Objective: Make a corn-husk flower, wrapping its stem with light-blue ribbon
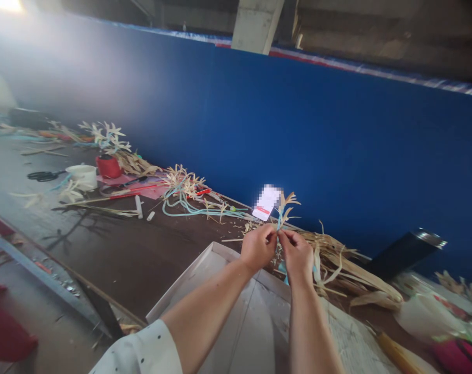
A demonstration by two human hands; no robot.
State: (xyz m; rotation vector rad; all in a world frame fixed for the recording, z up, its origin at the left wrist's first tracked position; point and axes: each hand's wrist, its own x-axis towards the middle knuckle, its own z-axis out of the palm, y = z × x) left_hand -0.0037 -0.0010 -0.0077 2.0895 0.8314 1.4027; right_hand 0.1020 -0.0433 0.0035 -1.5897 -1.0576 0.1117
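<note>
My left hand (258, 248) and my right hand (297, 252) meet in front of me, both pinching the light-blue stem of a husk flower (286, 208). Its pale tan petals spread above my fingertips. The lower stem is partly hidden behind my hands. Beneath my forearms lies a shallow white box lid (205, 280). Just past my hands a phone (266, 202) with a lit screen leans near the blue wall. Dried corn husks (349, 270) are heaped to the right of my right hand.
A black bottle (407, 254) lies tilted at the right. Finished husk flowers (183, 182) with blue stems rest left of the phone. Farther left are a red thread spool (108, 166), a white cup (82, 177) and black scissors (44, 176). The blue wall (298, 119) bounds the table's far side.
</note>
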